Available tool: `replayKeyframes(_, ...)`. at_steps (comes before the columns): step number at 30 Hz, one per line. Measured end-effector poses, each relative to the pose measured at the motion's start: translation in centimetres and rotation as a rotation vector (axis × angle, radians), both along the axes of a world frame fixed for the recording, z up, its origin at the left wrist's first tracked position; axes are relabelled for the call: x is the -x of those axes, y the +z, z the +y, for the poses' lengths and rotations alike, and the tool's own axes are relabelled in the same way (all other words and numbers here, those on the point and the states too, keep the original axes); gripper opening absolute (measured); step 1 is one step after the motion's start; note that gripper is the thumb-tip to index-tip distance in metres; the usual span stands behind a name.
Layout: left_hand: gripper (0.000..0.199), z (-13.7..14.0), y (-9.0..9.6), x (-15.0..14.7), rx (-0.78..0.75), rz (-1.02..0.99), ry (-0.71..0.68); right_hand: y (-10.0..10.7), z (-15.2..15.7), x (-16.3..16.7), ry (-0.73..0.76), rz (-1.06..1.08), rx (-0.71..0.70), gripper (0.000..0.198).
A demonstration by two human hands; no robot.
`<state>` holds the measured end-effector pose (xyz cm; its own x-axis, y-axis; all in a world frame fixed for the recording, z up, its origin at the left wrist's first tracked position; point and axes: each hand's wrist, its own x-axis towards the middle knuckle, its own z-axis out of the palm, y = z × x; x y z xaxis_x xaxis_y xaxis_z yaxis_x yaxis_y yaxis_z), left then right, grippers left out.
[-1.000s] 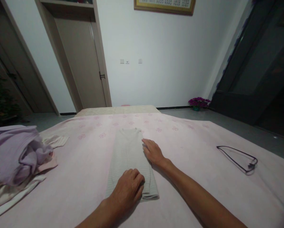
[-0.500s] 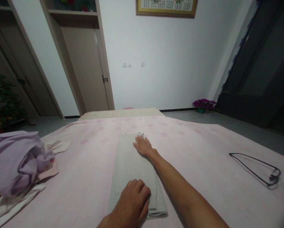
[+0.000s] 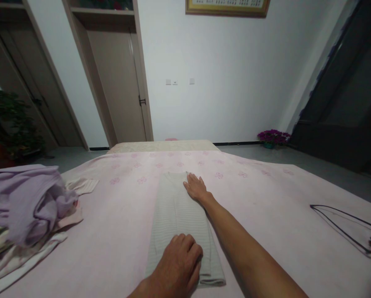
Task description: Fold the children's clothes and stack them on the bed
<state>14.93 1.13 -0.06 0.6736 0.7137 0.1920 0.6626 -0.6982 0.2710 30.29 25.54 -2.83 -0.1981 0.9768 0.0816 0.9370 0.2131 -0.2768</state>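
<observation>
Right fingers (image 3: 194, 179): spread at garment (image 3: 166, 207) edge
Left fingers (image 3: 195, 253): curled, grip unclear
Cover (image 3: 111, 231): pink, flowered, beneath both
Wall (image 3: 225, 78): white, beyond fingers

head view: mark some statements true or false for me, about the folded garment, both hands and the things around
1. The pale striped garment lies folded on the pink cloth. True.
2. The right hand is at the far end of the garment, its fingers spread. True.
3. The left hand is off to the side, away from the garment. False: it is over the garment's near part, fingers curled.
4. A heap of clothes with a purple piece on top lies at the left of the picture. True.
5. The purple flowers are on the pink cloth. False: they are by the wall, on the floor beyond it.
</observation>
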Motion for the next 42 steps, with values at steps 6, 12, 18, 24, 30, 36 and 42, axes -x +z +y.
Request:
replayKeyframes(6, 0.012, -0.2, 0.4, 0.1, -0.015, -0.003, -0.006, 0.8, -0.2, -0.1, 0.000, -0.040, 0.030, 0.067)
replayKeyframes(12, 0.014, -0.4, 0.6, 0.2, -0.058, 0.001, -0.019, 2.3, -4.1, 1.3, 0.175, -0.055, -0.066, 0.064)
replayKeyframes(18, 0.010, -0.9, -0.7, 0.3, -0.197, -0.095, -0.105, 2.8, -9.3, 2.6, 0.440, -0.049, 0.001, 0.065)
replayKeyframes(24, 0.022, 0.1, 0.1, 3.0, -0.123, -0.495, 0.028, 3.4, -13.4, 1.7, 0.480, -0.068, 0.031, 0.066)
replayKeyframes(30, 0.029, 2.4, 1.7, 7.5, 0.109, -0.613, 0.286, 3.3, -17.7, -0.4, 0.577, -0.064, 0.027, 0.064)
replayKeyframes(36, 0.024, 0.9, 0.5, 9.6, 0.082, -0.382, 0.163, 3.2, -19.5, -1.6, 0.566, -0.042, 0.010, 0.062)
replayKeyframes(42, 0.012, -1.1, 0.8, 9.4, -0.069, -0.209, 0.067, 2.4, -19.4, -1.7, 0.522, 0.048, -0.038, 0.054)
